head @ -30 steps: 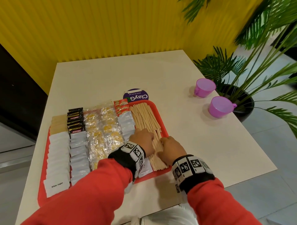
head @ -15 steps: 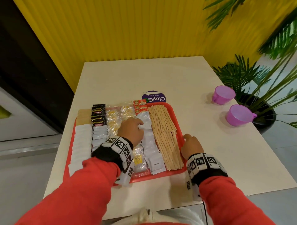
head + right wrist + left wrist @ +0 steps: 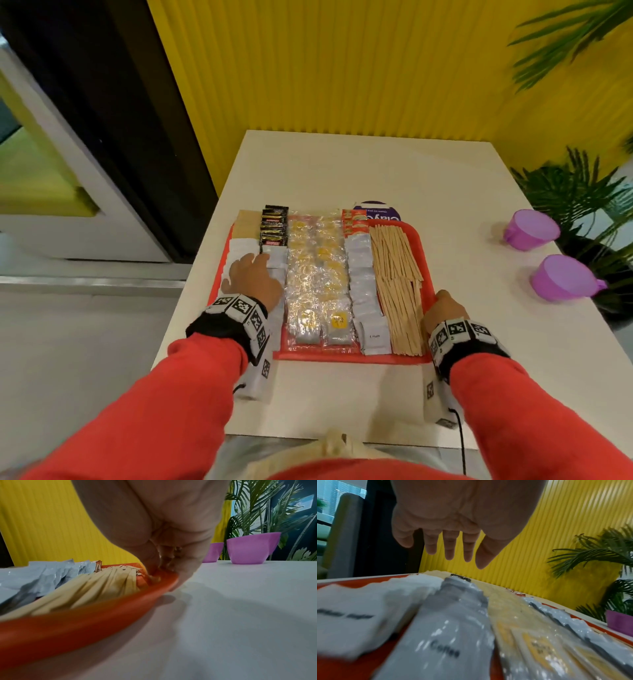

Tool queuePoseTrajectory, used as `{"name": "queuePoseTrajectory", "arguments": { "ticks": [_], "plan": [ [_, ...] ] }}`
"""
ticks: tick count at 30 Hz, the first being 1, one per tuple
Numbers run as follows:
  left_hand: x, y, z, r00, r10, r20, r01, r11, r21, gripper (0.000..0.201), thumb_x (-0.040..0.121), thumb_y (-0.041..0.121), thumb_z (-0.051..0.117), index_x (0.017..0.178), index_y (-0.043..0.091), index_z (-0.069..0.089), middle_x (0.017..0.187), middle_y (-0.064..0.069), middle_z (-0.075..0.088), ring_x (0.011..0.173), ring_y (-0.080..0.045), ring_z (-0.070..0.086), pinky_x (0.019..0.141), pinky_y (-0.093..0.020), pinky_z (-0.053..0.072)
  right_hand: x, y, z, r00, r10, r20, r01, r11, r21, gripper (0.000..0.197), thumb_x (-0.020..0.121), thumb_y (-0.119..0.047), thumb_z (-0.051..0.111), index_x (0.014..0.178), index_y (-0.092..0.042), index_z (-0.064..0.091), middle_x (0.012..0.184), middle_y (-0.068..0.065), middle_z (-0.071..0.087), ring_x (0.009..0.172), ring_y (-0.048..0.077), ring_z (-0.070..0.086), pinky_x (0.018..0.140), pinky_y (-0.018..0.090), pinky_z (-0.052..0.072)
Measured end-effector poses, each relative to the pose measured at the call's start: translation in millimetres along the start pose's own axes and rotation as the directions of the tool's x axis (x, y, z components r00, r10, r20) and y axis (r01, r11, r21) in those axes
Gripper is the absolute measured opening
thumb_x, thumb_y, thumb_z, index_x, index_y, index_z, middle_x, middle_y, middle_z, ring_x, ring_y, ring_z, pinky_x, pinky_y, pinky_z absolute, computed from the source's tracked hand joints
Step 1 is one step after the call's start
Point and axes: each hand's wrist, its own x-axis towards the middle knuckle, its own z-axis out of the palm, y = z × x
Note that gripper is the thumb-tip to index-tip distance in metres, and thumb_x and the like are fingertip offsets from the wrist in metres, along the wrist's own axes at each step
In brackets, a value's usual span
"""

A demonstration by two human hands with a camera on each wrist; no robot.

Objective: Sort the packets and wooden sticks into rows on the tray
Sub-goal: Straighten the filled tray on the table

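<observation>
Red plastic tray is gripped at its rim by the curled right hand; flat wooden sticks lie just inside it. Crinkled foil and paper packets fill rows beneath the left hand, spread flat above them, on the pale bench.

packets and sticks rowed on tray
</observation>
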Motion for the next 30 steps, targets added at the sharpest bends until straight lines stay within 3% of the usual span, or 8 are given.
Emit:
{"name": "queuePoseTrajectory", "arguments": {
  "ticks": [4, 8, 15, 18, 20, 23, 26, 30],
  "plan": [
    [2, -7, 6, 0.993, -0.114, 0.033, 0.112, 0.991, 0.077, 0.072, 0.089, 0.046, 0.051, 0.148, 0.029, 0.014, 0.158, -0.003, 0.002, 0.145, -0.031, -0.001, 0.114, -0.056, 0.010, 12, 1, -8, 1.000, 0.008, 0.001, -0.008, 1.000, 0.010, 0.024, 0.095, -0.014, 0.040, 0.115, -0.003, 0.048, 0.110, 0.020, 0.060, 0.099, 0.035, 0.058, 0.075, 0.034, 0.040],
    [8, -21, 16, 0.972, -0.169, 0.162, 0.138, 0.972, 0.188, 0.132, 0.055, 0.078, 0.065, 0.147, 0.029, -0.016, 0.155, -0.014, -0.020, 0.143, -0.039, -0.012, 0.116, -0.054, 0.005, 26, 4, -18, 0.999, 0.043, -0.005, -0.043, 0.998, 0.048, 0.028, 0.094, -0.009, 0.040, 0.121, -0.003, 0.045, 0.112, 0.021, 0.059, 0.102, 0.037, 0.058, 0.083, 0.038, 0.044],
    [7, -22, 24, 0.916, -0.228, 0.329, 0.128, 0.945, 0.301, 0.152, 0.047, 0.061, 0.082, 0.138, 0.032, -0.036, 0.148, -0.016, -0.034, 0.140, -0.044, -0.015, 0.115, -0.055, 0.010, 42, 13, -23, 0.999, 0.046, 0.016, -0.048, 0.987, 0.151, 0.047, 0.096, -0.013, 0.039, 0.143, -0.015, 0.033, 0.127, 0.021, 0.054, 0.112, 0.037, 0.055, 0.093, 0.041, 0.044],
    [5, -17, 22, 0.900, -0.254, 0.355, 0.135, 0.935, 0.327, 0.150, 0.050, 0.056, 0.084, 0.138, 0.033, -0.036, 0.148, -0.018, -0.034, 0.140, -0.045, -0.015, 0.115, -0.057, 0.011, 39, 19, -23, 0.997, -0.042, 0.061, 0.030, 0.984, 0.177, 0.049, 0.097, -0.022, 0.042, 0.145, -0.017, 0.030, 0.133, 0.015, 0.053, 0.114, 0.033, 0.055, 0.094, 0.038, 0.043],
    [4, -14, 20, 0.891, -0.262, 0.371, 0.133, 0.931, 0.338, 0.149, 0.052, 0.055, 0.084, 0.138, 0.032, -0.035, 0.149, -0.018, -0.032, 0.140, -0.045, -0.014, 0.114, -0.057, 0.011, 36, 24, -20, 0.983, -0.136, 0.120, 0.115, 0.979, 0.167, 0.052, 0.090, -0.030, 0.056, 0.136, -0.013, 0.037, 0.126, 0.013, 0.057, 0.107, 0.030, 0.058, 0.088, 0.034, 0.047],
    [5, -10, 18, 0.882, -0.273, 0.385, 0.131, 0.925, 0.356, 0.148, 0.053, 0.054, 0.084, 0.139, 0.032, -0.034, 0.149, -0.019, -0.030, 0.140, -0.046, -0.012, 0.114, -0.058, 0.013, 28, 27, -16, 0.965, -0.188, 0.181, 0.183, 0.982, 0.049, 0.089, 0.065, -0.041, 0.081, 0.134, -0.009, 0.033, 0.128, 0.012, 0.048, 0.112, 0.028, 0.053, 0.095, 0.041, 0.048],
    [7, -6, 17, 0.885, -0.275, 0.376, 0.124, 0.917, 0.379, 0.147, 0.053, 0.054, 0.084, 0.139, 0.033, -0.033, 0.150, -0.020, -0.028, 0.140, -0.047, -0.009, 0.113, -0.058, 0.015, 24, 29, -11, 0.958, -0.194, 0.210, 0.215, 0.973, -0.080, 0.126, 0.055, -0.040, 0.087, 0.146, -0.005, 0.007, 0.147, 0.011, 0.025, 0.134, 0.029, 0.032, 0.110, 0.041, 0.033],
    [14, -9, 16, 0.894, -0.262, 0.364, 0.122, 0.923, 0.365, 0.150, 0.049, 0.056, 0.084, 0.139, 0.032, -0.033, 0.151, -0.020, -0.026, 0.141, -0.044, -0.008, 0.114, -0.057, 0.015, 24, 23, -11, 0.952, -0.215, 0.217, 0.246, 0.961, -0.127, 0.136, 0.048, -0.037, 0.090, 0.146, -0.006, 0.000, 0.148, 0.006, 0.021, 0.136, 0.030, 0.027, 0.111, 0.043, 0.031]
  ]
}}
